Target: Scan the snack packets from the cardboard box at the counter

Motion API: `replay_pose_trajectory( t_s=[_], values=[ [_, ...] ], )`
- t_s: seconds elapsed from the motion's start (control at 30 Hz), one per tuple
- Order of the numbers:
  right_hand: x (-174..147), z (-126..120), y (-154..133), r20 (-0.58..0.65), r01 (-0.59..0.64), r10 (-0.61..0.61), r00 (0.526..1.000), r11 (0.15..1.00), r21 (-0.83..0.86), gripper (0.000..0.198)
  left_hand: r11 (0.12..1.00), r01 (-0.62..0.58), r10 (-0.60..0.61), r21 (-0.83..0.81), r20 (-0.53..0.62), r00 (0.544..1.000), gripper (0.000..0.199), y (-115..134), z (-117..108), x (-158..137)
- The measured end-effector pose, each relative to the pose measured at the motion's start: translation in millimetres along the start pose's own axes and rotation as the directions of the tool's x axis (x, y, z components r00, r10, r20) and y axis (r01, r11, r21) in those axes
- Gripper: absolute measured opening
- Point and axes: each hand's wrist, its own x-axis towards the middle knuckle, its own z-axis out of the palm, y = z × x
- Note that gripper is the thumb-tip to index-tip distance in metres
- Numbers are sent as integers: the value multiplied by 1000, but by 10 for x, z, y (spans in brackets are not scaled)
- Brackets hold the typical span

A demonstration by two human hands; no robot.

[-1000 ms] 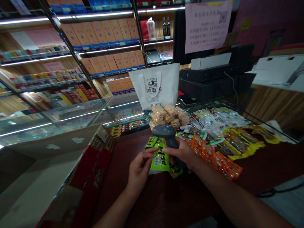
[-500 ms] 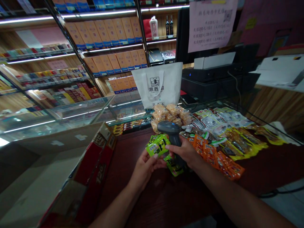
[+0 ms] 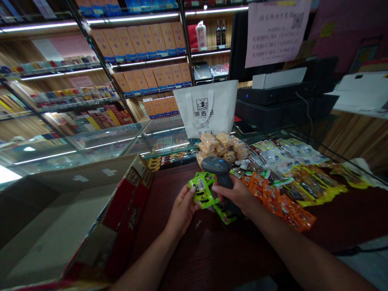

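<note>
Lit shelves [image 3: 139,42] glow behind our dark red desk [image 3: 218,250], and we're mid-job: our left hand [image 3: 184,204] pinches a green packet [image 3: 202,197] over the desk's middle, barcode up, while our right hand [image 3: 241,195] grips the scanner [image 3: 217,165] just beside it. We can't tell whether this one is read. Other green packets [image 3: 226,217] lie close by, orange packets [image 3: 271,199] toward the right edge; which are done, nothing shows.
</note>
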Motion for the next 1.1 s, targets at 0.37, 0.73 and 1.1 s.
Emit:
replay_pose_trajectory(
  t_s=[0.37,0.73,1.1],
  values=[
    [-8,-17,-27,34,28,-29,999,999,33,33,964,-86,84,253,20,996,43,-48,-151,83],
    [6,-53,-34,-84,70,-66,994,997,46,29,997,69,-70,17,109,992,40,50,-150,92],
    [8,-47,-65,-115,97,-91,989,994,50,36,993,74,-71,88,-40,997,40,112,-162,120]
  ],
)
